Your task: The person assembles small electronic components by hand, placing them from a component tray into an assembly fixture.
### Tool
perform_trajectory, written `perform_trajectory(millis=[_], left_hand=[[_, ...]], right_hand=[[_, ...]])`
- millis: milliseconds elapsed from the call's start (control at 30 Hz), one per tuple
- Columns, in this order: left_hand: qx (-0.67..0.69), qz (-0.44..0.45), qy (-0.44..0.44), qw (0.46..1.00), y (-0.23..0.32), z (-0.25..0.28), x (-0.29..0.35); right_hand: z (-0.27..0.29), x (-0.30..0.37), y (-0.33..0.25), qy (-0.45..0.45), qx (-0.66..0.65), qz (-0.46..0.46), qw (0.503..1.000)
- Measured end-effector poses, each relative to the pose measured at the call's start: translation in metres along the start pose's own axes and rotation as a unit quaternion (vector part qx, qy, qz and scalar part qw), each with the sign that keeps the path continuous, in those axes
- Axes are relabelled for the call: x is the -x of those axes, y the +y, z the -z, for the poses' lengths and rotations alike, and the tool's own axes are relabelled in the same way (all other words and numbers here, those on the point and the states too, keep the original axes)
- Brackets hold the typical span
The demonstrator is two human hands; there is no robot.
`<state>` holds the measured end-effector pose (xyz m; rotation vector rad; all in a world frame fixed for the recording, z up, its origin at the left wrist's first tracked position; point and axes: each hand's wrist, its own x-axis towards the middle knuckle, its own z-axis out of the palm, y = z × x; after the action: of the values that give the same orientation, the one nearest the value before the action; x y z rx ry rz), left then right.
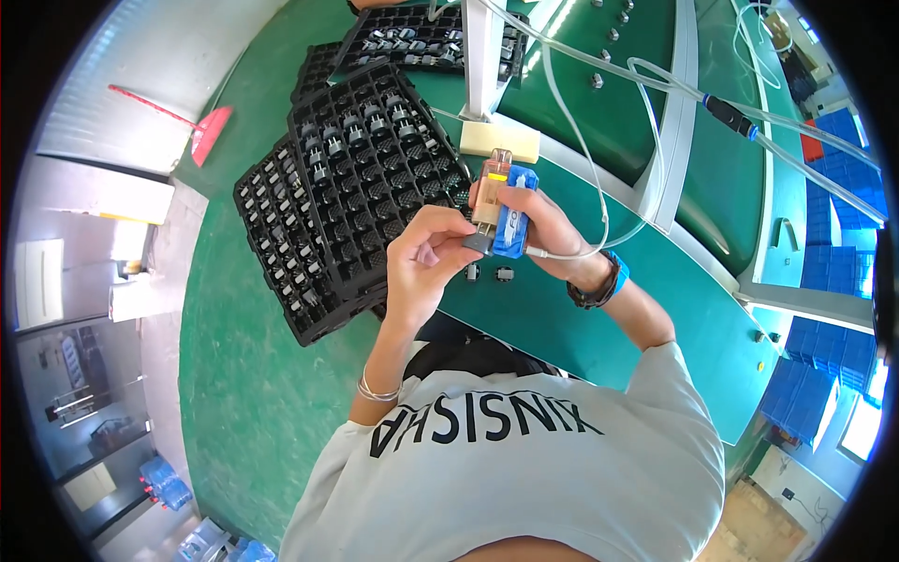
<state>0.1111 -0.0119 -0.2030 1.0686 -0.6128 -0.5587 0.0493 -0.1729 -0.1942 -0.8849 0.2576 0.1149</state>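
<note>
My right hand (552,234) is wrapped round a blue and tan handheld tool (511,220) with a see-through reddish end, its thumb lying across the blue part. A transparent hose (571,257) runs from the tool's lower end. Fingers of my left hand (423,258) pinch a small dark grey plug piece (478,243) at the lower end of the tan part. Whether the piece touches the tool is hard to make out. Two small plug pieces (504,274) lie on the green tabletop (599,318) just below my hands.
Black compartment trays (375,178) with plug parts stand to the left, overlapping. Another black tray (403,37) lies at the back. A cream block (501,140) sits by a white post (483,66). Hoses hang overhead at right; several parts lie on the green conveyor (599,103).
</note>
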Motion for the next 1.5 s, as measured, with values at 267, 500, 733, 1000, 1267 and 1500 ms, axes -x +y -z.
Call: perform_trajectory(millis=[267,500,733,1000,1267,1500], left_hand=[[-0.166,-0.042,0.080,0.982,-0.004,0.007,-0.014],[-0.688,-0.090,0.140,0.706,0.001,0.141,-0.053],[-0.720,-0.055,0.072,0.688,0.006,0.173,-0.063],[-0.755,-0.032,0.084,0.650,0.014,0.180,-0.072],[-0.461,0.012,0.147,0.875,0.028,0.166,-0.063],[-0.005,0.050,0.065,0.997,0.031,0.092,-0.020]], right_hand=[[0.014,-0.017,0.003,0.049,0.067,0.141,0.986],[0.106,-0.078,0.002,0.181,0.465,0.354,0.791],[0.093,-0.081,0.003,0.238,0.595,0.318,0.699],[0.098,-0.079,0.001,0.196,0.598,0.355,0.692],[0.088,-0.087,-0.001,0.288,0.621,0.267,0.678],[0.185,-0.109,-0.057,0.478,0.546,0.321,0.609]])
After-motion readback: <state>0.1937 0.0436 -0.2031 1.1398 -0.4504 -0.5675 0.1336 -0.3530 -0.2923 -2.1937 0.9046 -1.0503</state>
